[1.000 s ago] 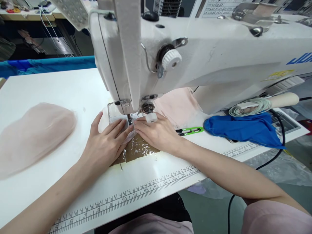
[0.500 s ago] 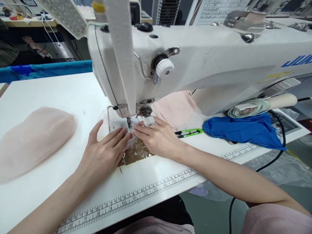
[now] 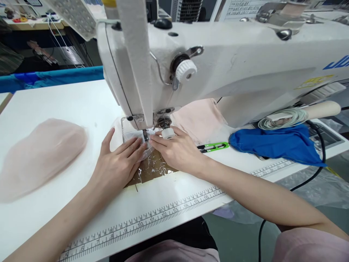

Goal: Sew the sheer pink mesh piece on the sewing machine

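At the needle of a white sewing machine [image 3: 234,54], sheer pale fabric [image 3: 147,153] lies under the presser foot [image 3: 145,136]. My left hand [image 3: 116,163] rests flat on this fabric to the left of the foot, fingers stretched and thumb apart. To the right of the foot, my right hand [image 3: 178,149] lies with fingers extended on the fabric, its fingertips close to the needle and partly behind a white knob [image 3: 168,133]. The right thumb is hidden. More pale pink fabric [image 3: 201,118] spreads under the machine arm beyond my right hand.
A sheer pink fabric piece [image 3: 43,156] lies on the white table [image 3: 89,98] at left. Green thread snips [image 3: 215,147], a blue cloth [image 3: 275,145] and coiled pale cord [image 3: 283,118] sit at right. Brown taped board [image 3: 155,169] and a printed ruler [image 3: 163,215] are in front.
The camera view has shifted slightly. Both hands stay beside the presser foot on the fabric, with hardly any visible movement.
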`<action>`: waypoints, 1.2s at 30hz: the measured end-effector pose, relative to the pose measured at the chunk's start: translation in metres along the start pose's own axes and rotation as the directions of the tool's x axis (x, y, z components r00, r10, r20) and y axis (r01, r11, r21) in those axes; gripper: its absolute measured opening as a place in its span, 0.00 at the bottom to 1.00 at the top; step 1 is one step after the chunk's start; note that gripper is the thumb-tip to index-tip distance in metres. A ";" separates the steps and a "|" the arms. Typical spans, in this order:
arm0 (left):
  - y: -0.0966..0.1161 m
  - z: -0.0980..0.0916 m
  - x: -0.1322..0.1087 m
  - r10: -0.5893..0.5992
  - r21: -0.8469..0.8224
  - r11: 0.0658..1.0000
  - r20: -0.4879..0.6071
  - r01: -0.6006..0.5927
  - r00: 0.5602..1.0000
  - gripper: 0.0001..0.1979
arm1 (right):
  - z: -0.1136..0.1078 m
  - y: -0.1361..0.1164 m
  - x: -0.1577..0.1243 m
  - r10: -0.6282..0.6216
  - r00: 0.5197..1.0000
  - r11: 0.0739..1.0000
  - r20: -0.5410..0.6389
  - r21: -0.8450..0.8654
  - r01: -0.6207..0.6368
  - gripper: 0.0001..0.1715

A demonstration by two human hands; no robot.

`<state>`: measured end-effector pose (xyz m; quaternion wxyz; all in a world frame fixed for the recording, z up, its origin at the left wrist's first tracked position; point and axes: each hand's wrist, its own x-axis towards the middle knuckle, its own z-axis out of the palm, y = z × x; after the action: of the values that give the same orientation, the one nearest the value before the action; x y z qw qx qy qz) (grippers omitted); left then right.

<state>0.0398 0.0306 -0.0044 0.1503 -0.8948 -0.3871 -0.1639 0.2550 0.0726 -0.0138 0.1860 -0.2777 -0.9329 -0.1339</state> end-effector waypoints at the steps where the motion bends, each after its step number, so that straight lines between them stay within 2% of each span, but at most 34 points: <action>1: 0.000 0.001 0.000 -0.003 -0.001 1.000 0.001 0.003 1.000 0.15 | 0.001 0.000 0.000 0.002 1.000 1.000 0.003 0.003 -0.002 0.20; 14: -0.002 0.004 -0.003 -0.033 -0.036 0.999 -0.002 0.033 0.999 0.18 | 0.002 0.001 0.001 0.010 1.000 1.000 0.005 0.021 -0.010 0.19; 17: -0.003 0.003 -0.004 -0.047 -0.064 0.997 0.009 0.048 0.999 0.24 | 0.001 0.003 0.001 0.012 1.000 1.000 -0.010 0.018 -0.012 0.18; 20: -0.004 -0.003 -0.005 -0.071 -0.025 0.997 0.049 0.072 0.996 0.33 | -0.002 0.003 0.001 0.029 0.999 1.000 -0.040 0.004 -0.029 0.18; 22: -0.003 -0.010 -0.006 -0.060 0.039 0.998 0.039 0.059 0.997 0.30 | -0.006 0.000 0.001 0.037 0.994 0.999 -0.103 -0.004 -0.037 0.17; 25: -0.003 -0.021 -0.005 -0.013 0.108 0.994 -0.074 0.021 0.997 0.14 | -0.012 -0.010 0.002 0.009 0.980 0.999 -0.196 0.035 -0.002 0.18; 27: -0.006 -0.023 -0.003 -0.004 0.119 0.993 -0.129 0.020 0.992 0.07 | -0.014 -0.017 0.002 -0.034 0.981 0.993 -0.191 0.107 0.055 0.17; 28: -0.008 -0.022 -0.002 -0.002 0.110 0.994 -0.121 0.015 0.993 0.06 | -0.014 -0.020 0.003 -0.054 0.984 0.986 -0.167 0.144 0.079 0.16; 30: -0.015 -0.017 -0.002 0.022 0.058 0.998 -0.051 -0.019 0.998 0.13 | -0.015 -0.024 0.003 -0.074 0.991 0.980 -0.115 0.177 0.094 0.17; 33: -0.022 -0.007 -0.004 0.061 -0.042 0.997 0.061 -0.058 0.996 0.20 | -0.017 -0.027 0.002 -0.038 0.994 0.990 -0.105 0.132 0.052 0.15; 36: -0.025 -0.002 -0.006 0.054 -0.085 0.995 0.084 -0.047 0.995 0.21 | -0.019 -0.030 0.000 -0.037 0.996 0.986 -0.081 0.160 0.049 0.16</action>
<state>0.0165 0.0422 -0.0018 0.1001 -0.9161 -0.3631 -0.1373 0.2428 0.0415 -0.0014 0.2409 -0.2361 -0.9386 -0.0726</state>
